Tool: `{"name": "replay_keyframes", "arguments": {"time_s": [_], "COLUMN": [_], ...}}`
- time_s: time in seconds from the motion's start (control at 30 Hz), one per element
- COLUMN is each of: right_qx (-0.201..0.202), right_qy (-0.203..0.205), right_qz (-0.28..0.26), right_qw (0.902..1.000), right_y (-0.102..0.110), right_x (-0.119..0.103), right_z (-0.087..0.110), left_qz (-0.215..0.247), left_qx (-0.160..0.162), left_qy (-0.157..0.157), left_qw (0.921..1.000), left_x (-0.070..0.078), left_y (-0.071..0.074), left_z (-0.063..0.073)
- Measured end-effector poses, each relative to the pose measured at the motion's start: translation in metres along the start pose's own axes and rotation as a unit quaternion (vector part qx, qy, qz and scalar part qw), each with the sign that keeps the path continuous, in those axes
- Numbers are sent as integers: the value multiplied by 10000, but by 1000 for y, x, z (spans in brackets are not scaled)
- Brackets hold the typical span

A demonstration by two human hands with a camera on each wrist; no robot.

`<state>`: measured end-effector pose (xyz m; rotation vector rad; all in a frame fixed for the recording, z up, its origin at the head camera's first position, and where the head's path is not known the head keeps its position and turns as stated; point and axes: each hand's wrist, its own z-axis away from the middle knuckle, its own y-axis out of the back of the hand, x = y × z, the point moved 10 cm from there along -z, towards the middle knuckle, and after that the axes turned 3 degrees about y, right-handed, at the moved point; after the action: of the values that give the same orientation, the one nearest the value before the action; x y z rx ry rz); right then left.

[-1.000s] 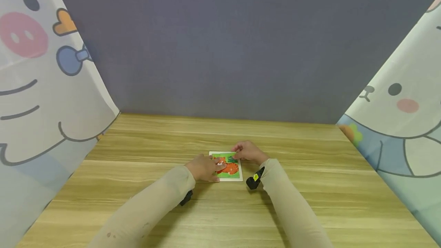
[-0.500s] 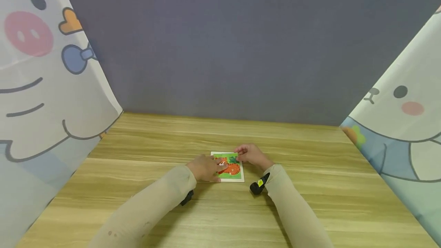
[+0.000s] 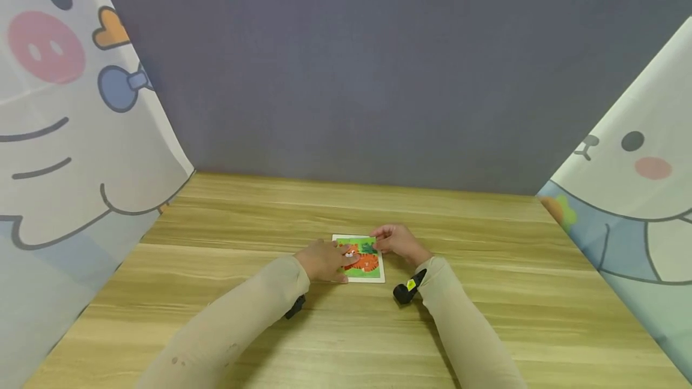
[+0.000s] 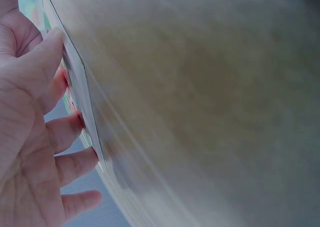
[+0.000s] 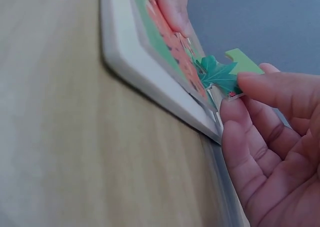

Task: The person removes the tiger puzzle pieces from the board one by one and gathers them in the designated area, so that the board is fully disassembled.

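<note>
A small jigsaw puzzle with a white frame (image 3: 367, 280) lies flat on the table, picturing an orange striped tiger (image 3: 369, 263) on green. My left hand (image 3: 322, 261) rests across its left side with fingers spread, fingertips on the picture and at the frame's edge in the left wrist view. At the top right corner, my right hand (image 3: 399, 242) pinches a green puzzle piece (image 5: 217, 78) between thumb and fingers. That piece bears dark green leaves and a tiny red spot. It tilts up from the frame in the right wrist view, and the thumb hides part of it.
The wood-grain table (image 3: 346, 341) spreads out all around the puzzle. A plain grey panel (image 3: 346, 77) stands behind it. Cartoon-printed panels rise at the left (image 3: 54, 137) and right (image 3: 638, 215). A black wrist device (image 3: 405, 293) sits under the right cuff.
The right hand has shifted slightly right against the puzzle, and its thumb now sits nearer the frame's right edge. The left hand stays on the puzzle. The head view has moved slightly.
</note>
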<state>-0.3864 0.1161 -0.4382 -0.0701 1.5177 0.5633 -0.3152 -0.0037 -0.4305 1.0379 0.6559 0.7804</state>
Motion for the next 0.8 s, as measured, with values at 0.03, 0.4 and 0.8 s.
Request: {"name": "replay_keyframes", "arguments": {"time_s": [0.03, 0.4, 0.8], "right_qx": [1, 32, 579], "right_qy": [-8, 80, -270], "right_qz": [-23, 69, -762], "right_qw": [10000, 9999, 9950], "right_y": [0, 2, 13], "right_x": [0, -2, 5], "right_z": [0, 2, 3], "left_qz": [2, 59, -157], "left_qx": [-9, -109, -60], "left_qy": [2, 15, 18], "left_qw": [10000, 9999, 9999], "left_x": [0, 0, -1], "left_y": [0, 1, -2], "left_z": [0, 0, 4]}}
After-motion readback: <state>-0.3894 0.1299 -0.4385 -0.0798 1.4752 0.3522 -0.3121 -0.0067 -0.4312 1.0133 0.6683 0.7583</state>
